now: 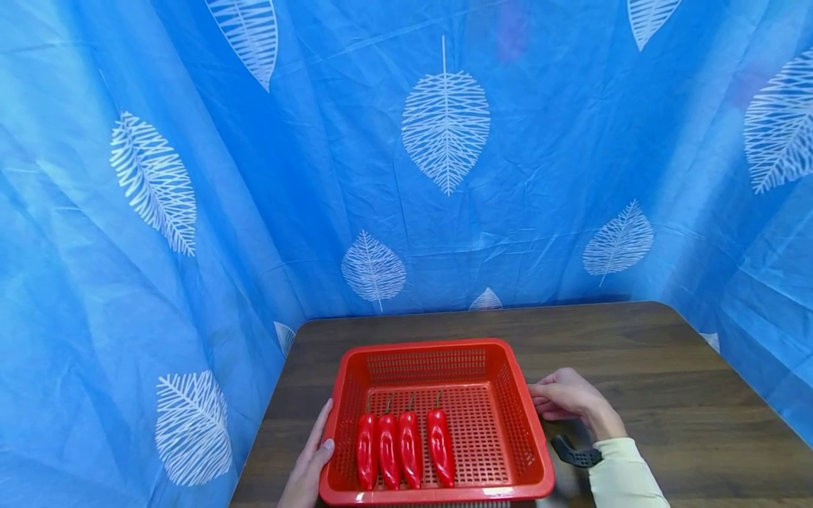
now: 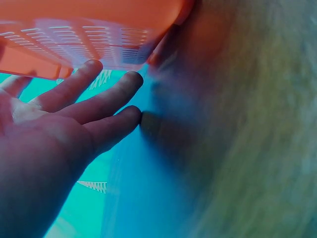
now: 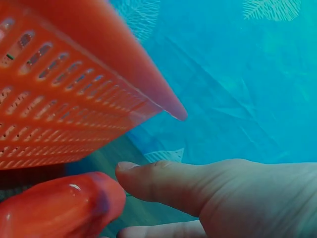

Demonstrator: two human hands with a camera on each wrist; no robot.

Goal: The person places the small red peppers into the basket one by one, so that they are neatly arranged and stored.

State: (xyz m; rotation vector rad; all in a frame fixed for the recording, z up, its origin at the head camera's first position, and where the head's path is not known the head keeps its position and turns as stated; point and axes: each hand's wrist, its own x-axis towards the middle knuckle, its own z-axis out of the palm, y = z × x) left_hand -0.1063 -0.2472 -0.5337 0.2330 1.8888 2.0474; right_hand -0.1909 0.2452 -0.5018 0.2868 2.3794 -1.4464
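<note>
A red slotted plastic basket [image 1: 438, 347] stands on the table near its front edge. Several red chili peppers [image 1: 406, 443] lie side by side in its left half, stems pointing away. My left hand [image 1: 312, 457] lies with straight fingers [image 2: 99, 104] against the basket's left wall [image 2: 89, 44]. My right hand [image 1: 567, 397] is curled just beside the basket's right wall [image 3: 64, 94]. In the right wrist view its thumb [image 3: 163, 181] presses on a glossy red pepper [image 3: 54, 208] held in the hand; this pepper is hidden in the head view.
The dark wooden table [image 1: 667, 381] extends to the right and behind the basket. A blue curtain with white leaves [image 1: 444, 176] closes off the back and both sides. A black camera mount [image 1: 574, 451] sits on my right wrist.
</note>
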